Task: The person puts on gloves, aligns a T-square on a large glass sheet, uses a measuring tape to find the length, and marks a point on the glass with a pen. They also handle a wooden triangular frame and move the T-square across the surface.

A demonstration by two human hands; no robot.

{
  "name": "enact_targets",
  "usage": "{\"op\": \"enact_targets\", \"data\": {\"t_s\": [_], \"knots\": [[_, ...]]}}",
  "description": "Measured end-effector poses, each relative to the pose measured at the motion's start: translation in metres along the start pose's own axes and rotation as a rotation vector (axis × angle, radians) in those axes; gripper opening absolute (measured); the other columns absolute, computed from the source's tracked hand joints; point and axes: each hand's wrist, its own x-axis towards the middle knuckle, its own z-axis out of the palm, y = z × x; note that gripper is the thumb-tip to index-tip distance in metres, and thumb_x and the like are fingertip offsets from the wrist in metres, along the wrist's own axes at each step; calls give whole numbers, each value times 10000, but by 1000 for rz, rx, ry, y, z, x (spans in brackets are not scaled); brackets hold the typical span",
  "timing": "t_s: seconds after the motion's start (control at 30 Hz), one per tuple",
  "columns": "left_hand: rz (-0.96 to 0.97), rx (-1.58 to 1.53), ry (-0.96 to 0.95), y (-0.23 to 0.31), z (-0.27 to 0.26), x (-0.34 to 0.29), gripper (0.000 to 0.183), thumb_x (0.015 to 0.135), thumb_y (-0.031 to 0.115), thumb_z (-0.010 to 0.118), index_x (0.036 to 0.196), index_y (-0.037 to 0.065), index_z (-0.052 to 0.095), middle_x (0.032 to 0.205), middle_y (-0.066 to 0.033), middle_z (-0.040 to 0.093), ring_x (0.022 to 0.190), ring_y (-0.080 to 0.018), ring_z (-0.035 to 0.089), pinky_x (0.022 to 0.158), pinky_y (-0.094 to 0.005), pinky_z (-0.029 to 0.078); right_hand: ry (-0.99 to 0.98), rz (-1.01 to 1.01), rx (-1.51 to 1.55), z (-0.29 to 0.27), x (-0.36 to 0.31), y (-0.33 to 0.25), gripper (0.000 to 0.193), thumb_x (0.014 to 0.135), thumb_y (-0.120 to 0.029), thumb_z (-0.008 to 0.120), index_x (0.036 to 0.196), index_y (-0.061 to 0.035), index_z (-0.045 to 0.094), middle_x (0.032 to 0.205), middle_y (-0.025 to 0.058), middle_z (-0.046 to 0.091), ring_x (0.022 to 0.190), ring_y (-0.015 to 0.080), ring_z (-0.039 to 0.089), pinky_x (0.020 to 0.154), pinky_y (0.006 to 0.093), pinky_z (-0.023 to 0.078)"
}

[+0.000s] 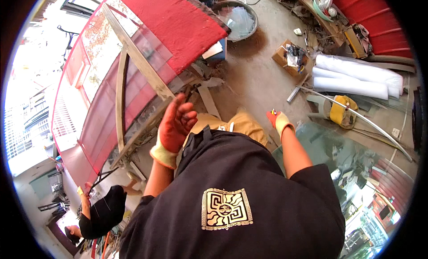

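Note:
Both my hands wear red-palmed gloves with pale yellow cuffs. My left hand (pixel 175 125) is raised beside the near end of the wooden bars, palm turned inward, its fingers loosely bent and holding nothing. Closed and lower at my right side, my right hand (pixel 279 121) has a small, colourful thing (pixel 273 112) at its fingers, too small to name. To the left, a large clear glass sheet (pixel 100 112) lies partly over a red-covered table (pixel 178 25). A long wooden bar (pixel 138 58) crosses the glass, and a second wooden bar (pixel 121 98) meets it at an angle.
At lower left, another person (pixel 104 212) with a gloved hand is by the glass edge. A round tub (pixel 243 22) holds glass pieces. To my right are a cardboard box (pixel 290 58), white foam rolls (pixel 356 76), a yellow bag (pixel 342 112) and more leaning glass (pixel 339 152).

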Motion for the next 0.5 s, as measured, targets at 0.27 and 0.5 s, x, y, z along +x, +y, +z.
{"op": "enact_targets", "data": {"t_s": [0.27, 0.5], "knots": [[7, 94, -1528, 30, 254, -3, 633, 1013, 382, 660, 1573, 222, 412, 1355, -182, 652, 1031, -366, 715, 839, -488, 587, -158, 115, 201, -18, 61, 92, 771, 839, -712, 661, 1165, -16, 727, 1133, 263, 733, 1073, 413, 698, 916, 488, 525], [-13, 22, -1398, -23, 315, 10, 219, 1056, 288, 611, 1222, 361, 735, 1232, -8, 751, 923, -173, 693, 736, -277, 555, -213, 229, 162, 87, 58, 193, 875, 798, -749, 639, 1231, 7, 721, 1234, 260, 708, 1175, 429, 661, 974, 499, 505]]}}
